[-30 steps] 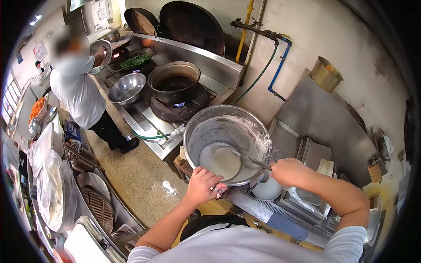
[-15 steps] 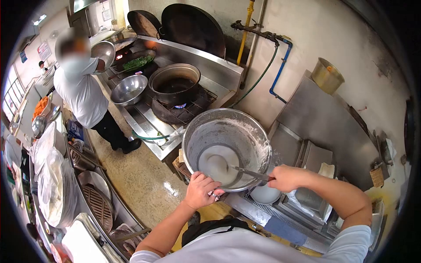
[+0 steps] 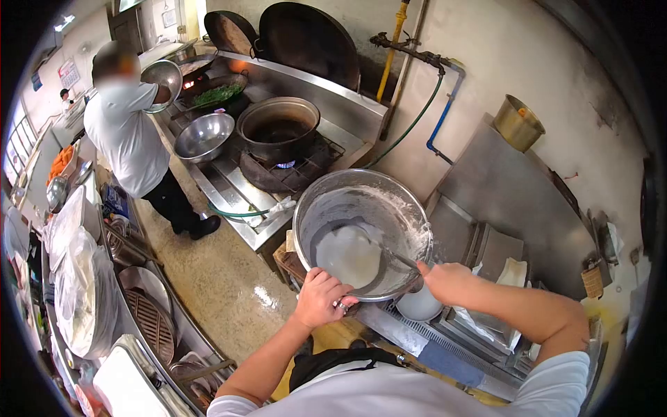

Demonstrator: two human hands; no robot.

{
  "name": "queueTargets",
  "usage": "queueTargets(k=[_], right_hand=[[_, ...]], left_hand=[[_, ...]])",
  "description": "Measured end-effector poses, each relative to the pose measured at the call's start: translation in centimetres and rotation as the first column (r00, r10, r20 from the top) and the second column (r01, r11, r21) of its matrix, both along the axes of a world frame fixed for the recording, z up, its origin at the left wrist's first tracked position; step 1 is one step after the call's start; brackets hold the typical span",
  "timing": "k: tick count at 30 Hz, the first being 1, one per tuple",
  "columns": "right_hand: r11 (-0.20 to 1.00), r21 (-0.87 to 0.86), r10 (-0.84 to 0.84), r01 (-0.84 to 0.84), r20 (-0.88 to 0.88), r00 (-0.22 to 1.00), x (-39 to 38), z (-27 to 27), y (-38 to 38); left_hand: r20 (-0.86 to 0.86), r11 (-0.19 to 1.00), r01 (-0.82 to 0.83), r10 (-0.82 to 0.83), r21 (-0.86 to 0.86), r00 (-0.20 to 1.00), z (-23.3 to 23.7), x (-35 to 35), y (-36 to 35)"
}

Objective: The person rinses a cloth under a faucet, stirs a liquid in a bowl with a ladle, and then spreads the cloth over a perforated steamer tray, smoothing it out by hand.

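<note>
A large metal pot [image 3: 316,191] with white powder smeared on its inner wall holds a pale, milky liquid [image 3: 351,256]. My left hand [image 3: 324,299] is closed on the near rim of the pot, at its lower left. At the right rim, my right hand [image 3: 450,281] grips the handle of a long metal utensil [image 3: 399,257], whose far end dips into the liquid. The submerged tip is hidden.
Left of the pot, a stove carries a dark pot [image 3: 278,128] over a blue flame and a steel bowl [image 3: 204,137]. Another person [image 3: 125,135] stands there, holding a metal bowl [image 3: 162,82] near a wok of greens [image 3: 219,94]. Shelves [image 3: 156,267] line the left.
My right hand has shifted slightly left and up, and the utensil has moved through the liquid. The pot sits slightly further right in view. The other person's bowl has tilted.
</note>
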State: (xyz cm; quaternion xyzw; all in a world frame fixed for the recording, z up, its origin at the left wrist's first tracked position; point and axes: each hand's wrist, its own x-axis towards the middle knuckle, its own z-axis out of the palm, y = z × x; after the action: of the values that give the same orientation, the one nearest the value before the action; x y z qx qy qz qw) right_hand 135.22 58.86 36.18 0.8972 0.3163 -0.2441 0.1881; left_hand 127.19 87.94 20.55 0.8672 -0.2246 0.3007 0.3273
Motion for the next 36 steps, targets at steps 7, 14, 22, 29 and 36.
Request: queueTargets(k=[7,14,22,29,36], right_hand=[[0.92,-0.177,-0.393,0.351,-0.441,0.807,4.7,8.5,2.7],[0.69,-0.196,-0.628,0.697,-0.64,0.442,8.4,7.0,-0.9],[0.743,0.056,-0.449,0.667,-0.698,0.558,5.2,1.1,-0.4],[0.998,0.055,-0.024,0.013,0.2,0.979,-0.3,-2.6,0.2],[1.0,-0.022,0.009,-0.011,-0.087,0.996,3.5,1.5,-1.6]], left_hand=[[-0.01,1.0,0.001,0.0,0.016,1.0,0.2,0.5,0.5],[0.018,0.999,0.012,-0.012,0.034,1.0,0.4,0.7,0.5],[0.002,0.998,-0.02,0.02,0.053,1.0,0.5,1.2,0.8],[0.003,0.999,-0.015,0.015,0.039,1.0,0.2,1.3,0.5],[0.018,0.999,-0.004,0.004,0.035,1.0,0.1,0.9,0.5]])
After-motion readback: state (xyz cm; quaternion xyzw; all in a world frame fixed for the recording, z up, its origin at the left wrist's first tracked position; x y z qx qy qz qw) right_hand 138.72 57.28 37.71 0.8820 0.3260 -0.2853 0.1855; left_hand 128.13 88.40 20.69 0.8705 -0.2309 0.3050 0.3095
